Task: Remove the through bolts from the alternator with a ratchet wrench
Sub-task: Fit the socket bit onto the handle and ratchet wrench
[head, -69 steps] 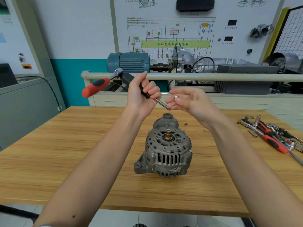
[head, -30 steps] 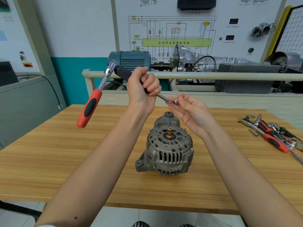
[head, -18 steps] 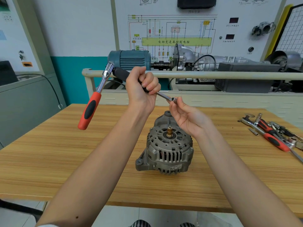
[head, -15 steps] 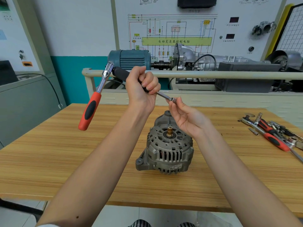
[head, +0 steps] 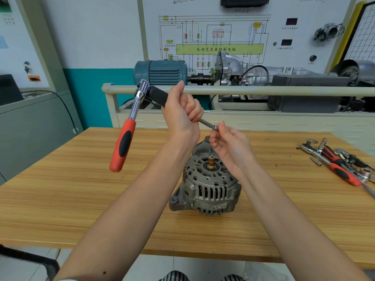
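Note:
The grey alternator point(head: 209, 185) stands on the wooden table point(head: 81, 189), with its brass shaft end pointing up. Above it, my left hand point(head: 182, 118) grips a black-handled extension bar point(head: 157, 96). A ratchet wrench point(head: 123, 145) with a red and black handle is attached to the bar's far end and hangs down to the left. The bar's steel shaft point(head: 205, 121) sticks out to the right of my fist. My right hand point(head: 231, 147) pinches the small socket point(head: 214, 126) at the shaft's tip. A thin dark rod shows under those fingers; I cannot tell what it is.
A pile of tools point(head: 341, 169), including another red-handled ratchet and loose sockets, lies at the table's right edge. A pale rail point(head: 263, 91) runs behind the table, with a blue motor point(head: 162, 72) and a gearbox rig beyond it. A grey cabinet point(head: 30, 126) stands to the left.
The ratchet handle swung from pointing left to hanging downward. My right hand brought a small silver piece to the shaft tip and its fingers closed on it. The alternator stayed put.

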`<state>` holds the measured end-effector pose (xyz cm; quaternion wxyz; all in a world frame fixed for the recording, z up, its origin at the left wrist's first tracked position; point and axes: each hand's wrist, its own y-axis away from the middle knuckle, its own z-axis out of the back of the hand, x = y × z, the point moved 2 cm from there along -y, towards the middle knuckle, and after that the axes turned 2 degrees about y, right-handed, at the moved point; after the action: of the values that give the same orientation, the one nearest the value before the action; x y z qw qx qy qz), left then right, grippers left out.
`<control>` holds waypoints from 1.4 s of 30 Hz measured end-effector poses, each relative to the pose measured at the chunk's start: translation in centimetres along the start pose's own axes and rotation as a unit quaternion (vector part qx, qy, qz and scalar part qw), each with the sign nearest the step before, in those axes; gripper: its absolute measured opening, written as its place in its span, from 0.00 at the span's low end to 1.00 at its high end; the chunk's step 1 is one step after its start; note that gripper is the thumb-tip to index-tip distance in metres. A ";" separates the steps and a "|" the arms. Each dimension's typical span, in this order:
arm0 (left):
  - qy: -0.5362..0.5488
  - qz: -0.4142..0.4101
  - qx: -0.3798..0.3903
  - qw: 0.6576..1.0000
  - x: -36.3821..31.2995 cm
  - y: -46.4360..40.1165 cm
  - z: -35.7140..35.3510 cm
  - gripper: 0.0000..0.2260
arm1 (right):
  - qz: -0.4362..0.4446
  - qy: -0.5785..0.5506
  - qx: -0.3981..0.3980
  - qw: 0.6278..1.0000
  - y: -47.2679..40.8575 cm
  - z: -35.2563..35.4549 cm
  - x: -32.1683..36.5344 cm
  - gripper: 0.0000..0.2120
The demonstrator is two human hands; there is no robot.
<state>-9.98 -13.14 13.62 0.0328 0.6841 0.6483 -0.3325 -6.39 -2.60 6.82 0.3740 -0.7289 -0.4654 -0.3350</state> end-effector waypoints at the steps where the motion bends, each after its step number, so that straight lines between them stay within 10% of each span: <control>1: 0.004 -0.004 -0.001 1.000 0.0 -0.1 -0.1 0.26 | -0.019 -0.034 0.012 0.999 0.0 0.0 0.0 0.06; 31: -0.068 0.028 0.045 0.996 0.5 -0.6 0.3 0.27 | -0.011 0.204 0.030 0.979 -0.5 0.4 -0.4 0.14; 35: -0.172 0.005 0.049 0.984 -0.3 -1.0 0.4 0.26 | -0.023 0.369 0.056 0.928 -0.9 -0.6 1.2 0.12; 42: -0.346 0.046 -0.059 0.935 -1.7 -1.8 0.5 0.17 | 0.191 0.377 0.069 0.904 0.4 -5.1 8.9 0.08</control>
<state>-11.73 -14.58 14.72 0.3105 0.5527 0.5831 -0.5080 -3.65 -3.22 16.71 0.6276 -0.5958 -0.1633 -0.4739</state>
